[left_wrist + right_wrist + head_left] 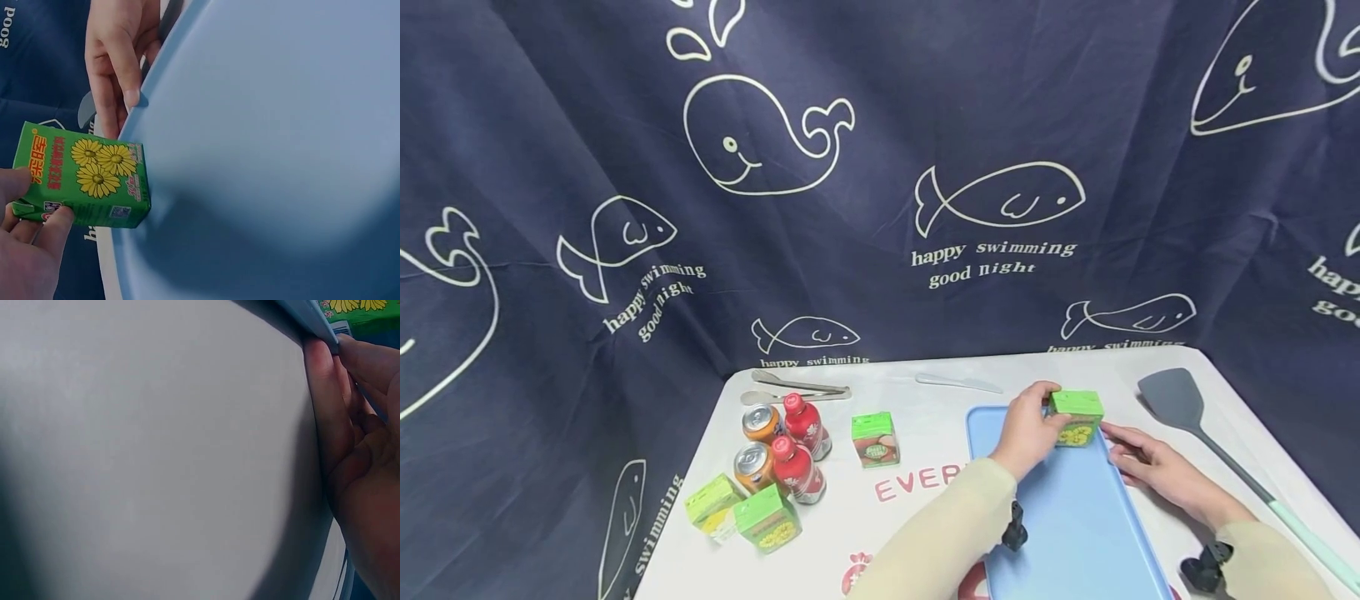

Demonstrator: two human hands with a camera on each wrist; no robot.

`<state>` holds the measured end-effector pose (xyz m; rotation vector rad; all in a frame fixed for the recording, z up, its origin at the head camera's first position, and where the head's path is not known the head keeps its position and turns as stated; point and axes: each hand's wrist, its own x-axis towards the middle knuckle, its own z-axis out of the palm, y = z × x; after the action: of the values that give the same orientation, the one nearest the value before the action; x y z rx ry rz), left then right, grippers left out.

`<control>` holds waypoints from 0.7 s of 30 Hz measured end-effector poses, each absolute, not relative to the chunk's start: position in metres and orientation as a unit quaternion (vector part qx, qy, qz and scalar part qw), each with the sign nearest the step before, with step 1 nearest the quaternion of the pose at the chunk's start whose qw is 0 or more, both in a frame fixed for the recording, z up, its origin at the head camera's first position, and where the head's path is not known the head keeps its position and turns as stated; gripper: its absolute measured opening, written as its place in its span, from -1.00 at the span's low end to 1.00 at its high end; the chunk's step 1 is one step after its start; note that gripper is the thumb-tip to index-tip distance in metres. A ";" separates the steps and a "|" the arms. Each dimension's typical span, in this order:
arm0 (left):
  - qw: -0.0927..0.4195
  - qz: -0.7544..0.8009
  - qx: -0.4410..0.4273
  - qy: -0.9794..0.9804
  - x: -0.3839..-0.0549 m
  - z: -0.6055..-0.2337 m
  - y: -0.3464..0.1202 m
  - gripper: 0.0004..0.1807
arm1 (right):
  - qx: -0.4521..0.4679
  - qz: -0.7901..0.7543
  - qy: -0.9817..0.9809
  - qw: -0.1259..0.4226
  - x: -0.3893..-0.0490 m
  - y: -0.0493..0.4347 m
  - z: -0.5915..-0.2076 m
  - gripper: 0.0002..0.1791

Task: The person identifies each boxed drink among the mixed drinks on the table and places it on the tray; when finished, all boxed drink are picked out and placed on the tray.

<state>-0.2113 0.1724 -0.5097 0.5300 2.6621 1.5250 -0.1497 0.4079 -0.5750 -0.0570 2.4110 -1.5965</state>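
Observation:
My left hand [1026, 432] grips a green drink carton [1077, 419] with yellow flowers on it, over the far right corner of a blue tray [1060, 521]. In the left wrist view the thumb and fingers hold one end of the carton [87, 178], and its other end overlaps the tray's rim. My right hand [1161, 473] is at the tray's right edge, pinching the rim between thumb and fingers. The right wrist view shows the thumb and a finger meeting at the tray's rim [312, 319], close to the carton.
Left on the white table [917, 550] stand two red bottles [805, 429], two orange cans [752, 467] and two green-yellow cartons [767, 521]. Another green carton [875, 439] stands nearer the middle. Tongs [797, 387] and a pale knife [958, 382] lie behind; a spatula [1180, 404] lies right.

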 end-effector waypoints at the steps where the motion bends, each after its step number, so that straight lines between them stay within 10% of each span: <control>1: 0.011 0.486 0.174 0.857 -0.212 -0.510 0.172 -0.56 | -0.022 -0.549 0.826 0.125 -0.150 0.408 -0.575 -0.28; 21: 0.031 0.408 0.254 0.876 -0.214 -0.510 0.152 -0.41 | -0.010 -0.537 0.834 0.127 -0.149 0.407 -0.573 -0.24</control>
<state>-0.2144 0.1515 -0.5097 0.7816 2.7002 1.2580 -0.1494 0.4066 -0.5728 -0.0282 2.4284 -1.5627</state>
